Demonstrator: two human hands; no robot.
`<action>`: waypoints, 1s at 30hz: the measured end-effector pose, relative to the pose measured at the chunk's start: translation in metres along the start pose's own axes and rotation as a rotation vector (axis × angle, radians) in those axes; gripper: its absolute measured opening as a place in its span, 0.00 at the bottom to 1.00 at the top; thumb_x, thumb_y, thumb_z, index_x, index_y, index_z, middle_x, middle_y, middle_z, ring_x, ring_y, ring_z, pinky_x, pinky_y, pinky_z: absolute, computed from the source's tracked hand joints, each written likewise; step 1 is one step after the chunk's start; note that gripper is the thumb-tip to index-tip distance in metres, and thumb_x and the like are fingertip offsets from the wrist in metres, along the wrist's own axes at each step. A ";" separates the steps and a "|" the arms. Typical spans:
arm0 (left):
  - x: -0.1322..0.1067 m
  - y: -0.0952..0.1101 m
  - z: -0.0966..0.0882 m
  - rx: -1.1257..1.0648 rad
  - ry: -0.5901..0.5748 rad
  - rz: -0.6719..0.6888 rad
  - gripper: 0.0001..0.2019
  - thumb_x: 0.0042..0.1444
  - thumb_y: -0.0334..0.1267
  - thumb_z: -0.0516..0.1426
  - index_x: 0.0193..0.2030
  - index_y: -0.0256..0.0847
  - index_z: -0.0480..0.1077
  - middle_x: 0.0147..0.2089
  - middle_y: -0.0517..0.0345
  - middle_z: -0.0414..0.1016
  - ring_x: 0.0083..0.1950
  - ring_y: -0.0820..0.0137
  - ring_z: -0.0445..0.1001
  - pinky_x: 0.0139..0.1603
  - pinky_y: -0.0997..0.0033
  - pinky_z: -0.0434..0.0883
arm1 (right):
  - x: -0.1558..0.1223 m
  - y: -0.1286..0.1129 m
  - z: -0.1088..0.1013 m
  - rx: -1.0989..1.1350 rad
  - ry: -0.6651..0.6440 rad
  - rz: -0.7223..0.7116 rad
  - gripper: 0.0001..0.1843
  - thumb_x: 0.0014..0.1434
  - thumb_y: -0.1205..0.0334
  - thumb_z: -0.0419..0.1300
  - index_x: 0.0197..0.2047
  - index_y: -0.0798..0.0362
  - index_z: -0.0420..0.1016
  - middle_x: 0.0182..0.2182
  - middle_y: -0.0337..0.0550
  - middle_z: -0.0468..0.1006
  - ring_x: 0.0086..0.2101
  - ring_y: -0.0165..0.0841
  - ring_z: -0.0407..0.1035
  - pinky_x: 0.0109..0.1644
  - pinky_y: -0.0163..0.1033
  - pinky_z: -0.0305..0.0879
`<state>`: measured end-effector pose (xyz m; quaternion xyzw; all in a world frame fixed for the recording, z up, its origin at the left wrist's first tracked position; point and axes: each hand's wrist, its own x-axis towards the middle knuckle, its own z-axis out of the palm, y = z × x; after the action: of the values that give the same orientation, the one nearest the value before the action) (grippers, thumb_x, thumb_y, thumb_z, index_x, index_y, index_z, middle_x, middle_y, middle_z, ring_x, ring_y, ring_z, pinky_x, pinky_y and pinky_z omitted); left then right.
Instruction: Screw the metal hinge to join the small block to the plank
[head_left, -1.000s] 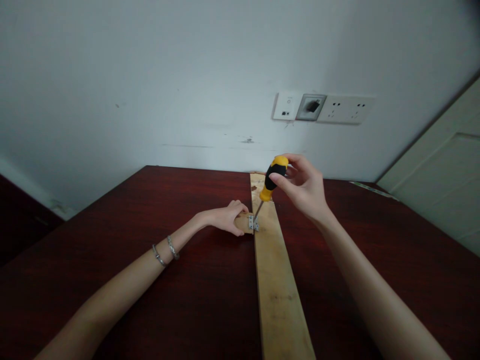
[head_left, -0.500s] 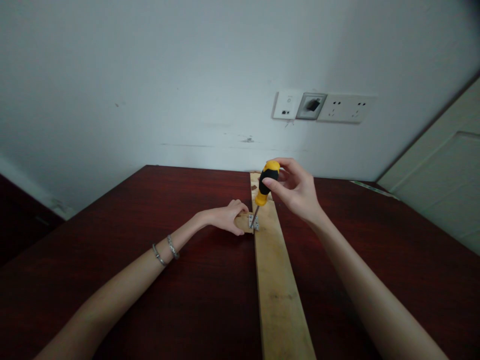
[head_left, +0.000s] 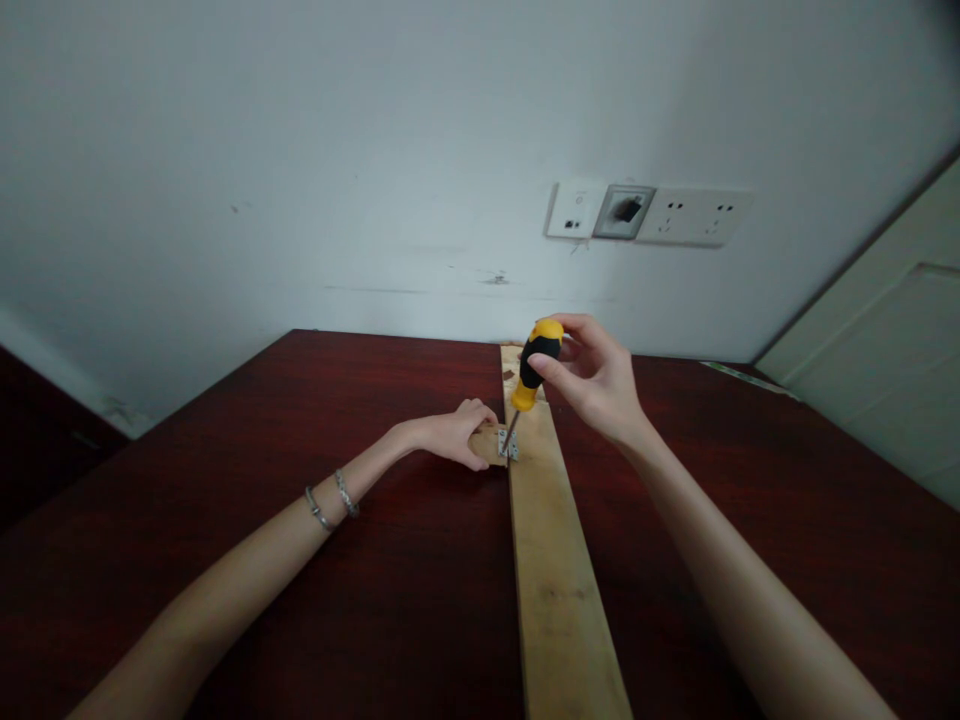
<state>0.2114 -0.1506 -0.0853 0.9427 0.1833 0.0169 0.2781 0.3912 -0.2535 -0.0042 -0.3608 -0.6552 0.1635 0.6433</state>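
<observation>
My right hand (head_left: 592, 380) is closed around the black-and-yellow handle of a screwdriver (head_left: 529, 372), which leans with its tip down. The tip meets a small metal hinge (head_left: 508, 445) that spans two pieces of wood; any screw under it is too small to make out. One side of the hinge lies on a long wooden plank (head_left: 555, 560), the other on a short wood block (head_left: 487, 447) butted against the plank's left edge. My left hand (head_left: 459, 435) grips this block from the left, thumb on the near side and fingers on the far side.
Plank and block lie on a dark red-brown table (head_left: 360, 600) that meets a white wall. Wall sockets (head_left: 694, 217) sit above the table's back edge. A pale panel (head_left: 885, 330) rises along the right side, with a thin strip (head_left: 750, 380) near the back right corner.
The screwdriver handle and my right hand have shifted very slightly to the right. My left hand keeps its place on the wood block.
</observation>
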 end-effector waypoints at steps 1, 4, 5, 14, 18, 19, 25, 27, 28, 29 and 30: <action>0.000 0.000 0.000 0.001 0.000 0.000 0.30 0.40 0.43 0.63 0.51 0.40 0.59 0.47 0.54 0.57 0.51 0.61 0.59 0.54 0.60 0.61 | 0.000 0.000 0.000 -0.004 -0.003 0.003 0.16 0.50 0.63 0.65 0.42 0.49 0.69 0.38 0.37 0.71 0.38 0.28 0.68 0.43 0.37 0.69; 0.001 -0.002 0.000 0.004 -0.002 0.001 0.31 0.40 0.43 0.63 0.51 0.40 0.59 0.47 0.54 0.58 0.51 0.61 0.59 0.55 0.60 0.61 | -0.001 0.000 0.000 -0.025 -0.010 0.007 0.16 0.50 0.63 0.65 0.43 0.49 0.69 0.38 0.38 0.71 0.38 0.29 0.69 0.44 0.37 0.68; 0.001 -0.002 0.001 0.006 -0.002 0.002 0.31 0.40 0.43 0.63 0.51 0.40 0.59 0.47 0.54 0.57 0.51 0.61 0.59 0.54 0.59 0.61 | -0.001 0.000 0.001 -0.029 -0.011 0.008 0.16 0.50 0.63 0.65 0.43 0.49 0.69 0.38 0.38 0.71 0.38 0.28 0.69 0.43 0.37 0.68; 0.001 -0.004 0.002 0.012 0.001 0.009 0.31 0.41 0.44 0.63 0.52 0.40 0.59 0.47 0.54 0.57 0.51 0.61 0.59 0.54 0.60 0.61 | -0.001 -0.001 0.000 -0.032 -0.021 0.020 0.17 0.50 0.61 0.65 0.43 0.49 0.68 0.38 0.39 0.71 0.38 0.30 0.69 0.38 0.36 0.70; 0.001 -0.004 0.002 0.008 -0.001 0.004 0.31 0.41 0.45 0.63 0.51 0.39 0.59 0.47 0.54 0.57 0.51 0.62 0.60 0.54 0.61 0.62 | -0.002 -0.001 0.001 -0.045 -0.025 0.010 0.16 0.51 0.61 0.64 0.44 0.49 0.69 0.38 0.39 0.71 0.38 0.29 0.69 0.39 0.36 0.70; 0.001 -0.003 0.002 0.009 0.000 0.004 0.31 0.41 0.45 0.63 0.51 0.39 0.59 0.47 0.54 0.57 0.51 0.62 0.59 0.54 0.61 0.62 | -0.002 -0.001 0.001 -0.049 -0.028 0.009 0.16 0.52 0.61 0.64 0.44 0.49 0.69 0.38 0.39 0.71 0.38 0.30 0.69 0.39 0.36 0.71; 0.001 -0.003 0.002 0.008 0.003 0.012 0.30 0.41 0.44 0.63 0.51 0.40 0.59 0.46 0.54 0.57 0.50 0.62 0.59 0.55 0.60 0.61 | -0.002 -0.001 0.001 -0.042 -0.043 0.033 0.15 0.53 0.60 0.62 0.45 0.48 0.69 0.41 0.41 0.72 0.41 0.32 0.69 0.46 0.41 0.70; 0.001 -0.003 0.002 0.004 0.001 0.012 0.30 0.41 0.44 0.63 0.51 0.41 0.59 0.46 0.55 0.56 0.51 0.62 0.59 0.54 0.60 0.61 | -0.002 -0.001 0.000 -0.021 -0.047 0.053 0.16 0.53 0.59 0.62 0.46 0.48 0.69 0.42 0.41 0.71 0.41 0.33 0.69 0.47 0.43 0.70; 0.001 -0.004 0.002 0.005 -0.001 0.012 0.30 0.41 0.45 0.63 0.51 0.41 0.59 0.46 0.55 0.56 0.51 0.62 0.59 0.54 0.60 0.61 | -0.003 -0.001 0.000 -0.012 -0.049 0.062 0.16 0.54 0.59 0.62 0.47 0.48 0.69 0.42 0.41 0.71 0.42 0.34 0.70 0.47 0.44 0.70; 0.001 -0.004 0.002 0.006 -0.003 0.012 0.31 0.41 0.45 0.63 0.51 0.41 0.58 0.46 0.55 0.56 0.51 0.62 0.59 0.54 0.60 0.61 | -0.003 -0.001 0.000 -0.006 -0.052 0.071 0.16 0.54 0.58 0.62 0.47 0.48 0.69 0.42 0.41 0.71 0.42 0.34 0.70 0.47 0.44 0.70; 0.001 -0.004 0.001 0.007 -0.006 0.012 0.31 0.41 0.45 0.63 0.52 0.41 0.58 0.46 0.55 0.56 0.51 0.62 0.58 0.54 0.61 0.61 | -0.003 -0.001 -0.001 -0.002 -0.054 0.078 0.17 0.54 0.58 0.62 0.47 0.47 0.69 0.42 0.42 0.71 0.42 0.35 0.70 0.47 0.45 0.70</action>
<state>0.2110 -0.1479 -0.0887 0.9449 0.1766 0.0150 0.2750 0.3914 -0.2564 -0.0051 -0.3823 -0.6579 0.1973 0.6181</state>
